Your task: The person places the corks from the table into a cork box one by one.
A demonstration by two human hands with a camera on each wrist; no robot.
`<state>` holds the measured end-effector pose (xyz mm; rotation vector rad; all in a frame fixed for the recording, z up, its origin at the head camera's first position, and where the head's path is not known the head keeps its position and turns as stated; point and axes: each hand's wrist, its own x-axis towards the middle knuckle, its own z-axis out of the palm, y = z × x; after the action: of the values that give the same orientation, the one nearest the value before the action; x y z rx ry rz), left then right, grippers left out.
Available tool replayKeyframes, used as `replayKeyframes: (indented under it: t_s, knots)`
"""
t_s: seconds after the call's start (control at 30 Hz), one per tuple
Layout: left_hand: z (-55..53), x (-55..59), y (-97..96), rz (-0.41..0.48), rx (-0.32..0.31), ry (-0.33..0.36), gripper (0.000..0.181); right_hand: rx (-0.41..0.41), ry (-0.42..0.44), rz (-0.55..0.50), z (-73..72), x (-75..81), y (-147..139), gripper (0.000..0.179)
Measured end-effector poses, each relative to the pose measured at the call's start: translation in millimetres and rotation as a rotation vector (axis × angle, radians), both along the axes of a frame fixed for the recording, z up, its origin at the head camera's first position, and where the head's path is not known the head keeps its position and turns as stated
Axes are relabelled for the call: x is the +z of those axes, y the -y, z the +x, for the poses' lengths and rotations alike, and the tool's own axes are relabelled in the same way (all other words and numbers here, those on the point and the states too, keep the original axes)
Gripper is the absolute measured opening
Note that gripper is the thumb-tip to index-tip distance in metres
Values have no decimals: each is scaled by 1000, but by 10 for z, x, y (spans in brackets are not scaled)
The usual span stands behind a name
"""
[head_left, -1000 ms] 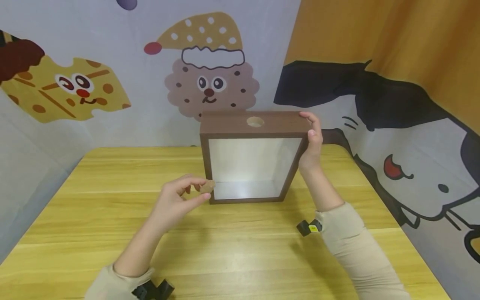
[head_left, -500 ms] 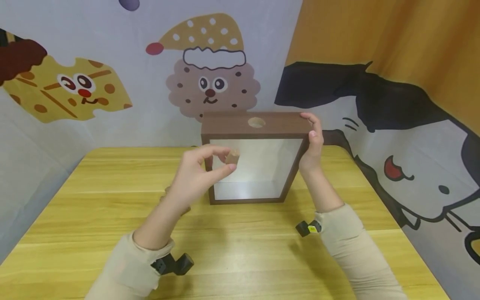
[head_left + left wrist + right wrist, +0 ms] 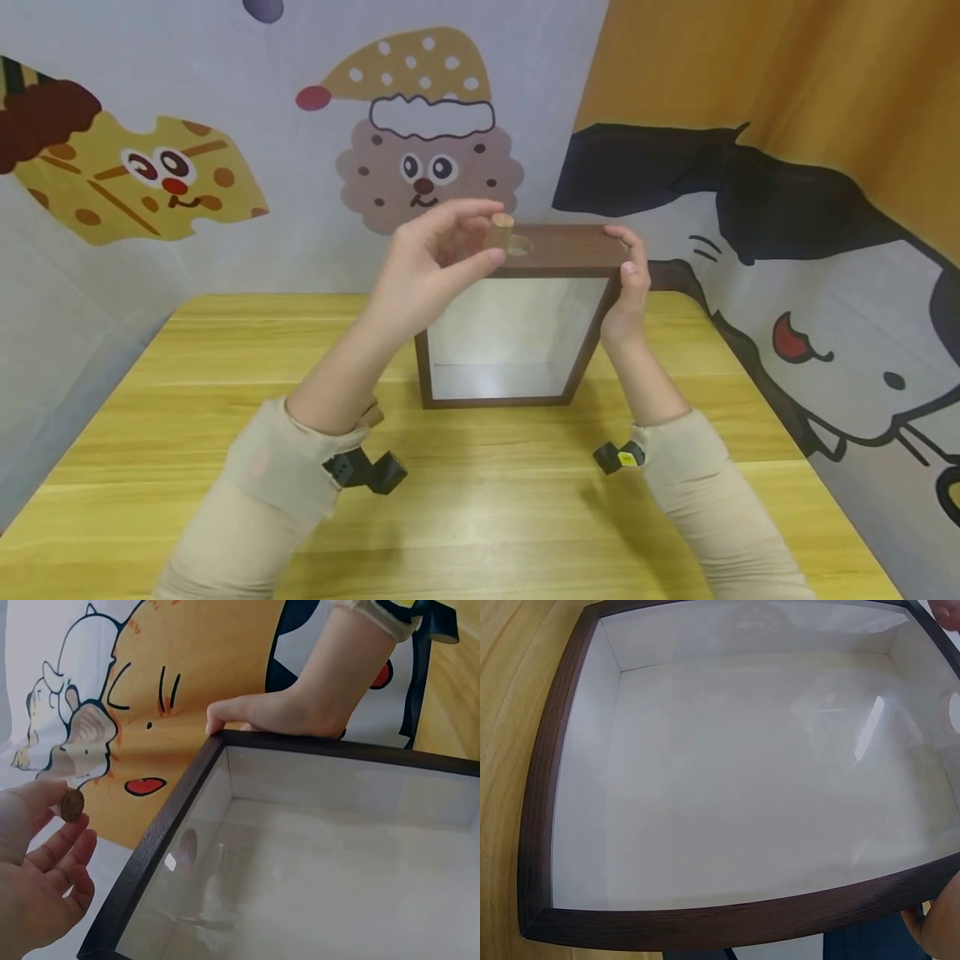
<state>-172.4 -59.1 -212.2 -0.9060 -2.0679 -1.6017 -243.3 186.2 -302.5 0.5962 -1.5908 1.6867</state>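
A brown-framed box (image 3: 570,250) with a clear front and white inside stands on the table, a round hole (image 3: 519,245) in its top. My left hand (image 3: 442,258) pinches a small light-brown wooden block (image 3: 502,233) between thumb and fingers, just left of the hole and over the box top. In the left wrist view the block (image 3: 72,805) shows a many-sided end, and the other fingers are spread below it. My right hand (image 3: 628,292) grips the box's upper right corner, fingers over the top edge. Inside, the box shows only its white back and walls.
More small wooden pieces (image 3: 372,413) lie on the wooden table (image 3: 480,500), partly hidden behind the left forearm. A cartoon-printed cloth (image 3: 285,267) hangs close behind the box, and another print runs along the right side.
My left hand has lifted the wooden block from beside the box's lower left edge, up across its front, to beside the top hole. The right hand and box stay put.
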Motion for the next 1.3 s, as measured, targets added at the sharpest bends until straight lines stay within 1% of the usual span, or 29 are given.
replayKeyframes:
  t_s: [0.1, 0.17, 0.33, 0.5, 0.67, 0.87, 1.07, 1.17, 1.3]
  knots:
    - [-91, 65, -25, -15, -17, -20, 37, 7, 10, -11, 7, 3, 2, 69]
    - [-148, 99, -39, -33, -14, -13, 36, 11, 13, -9, 14, 5, 5, 67]
    - [-291, 163, -72, -103, 15, 67, 33, 10, 22, -2, 27, 9, 12, 65]
    - [-428, 177, -100, -182, 31, 140, 31, 23, 27, -16, 21, 1, 15, 66]
    - [-518, 177, -130, -268, 22, 172, 29, 23, 23, -21, 8, -6, 13, 70]
    - [-555, 181, -158, -338, 37, 211, 25, 25, 23, -24, 6, -9, 16, 74]
    - [-545, 177, -150, -389, 70, 209, 22, 19, 20, -15, 12, -3, 15, 72]
    - [-525, 174, -141, -385, 68, 196, 22, 32, 22, -19, 20, 1, 16, 70]
    - [-471, 163, -104, -346, 61, 162, 22, 36, 23, -18, 22, 4, 17, 70]
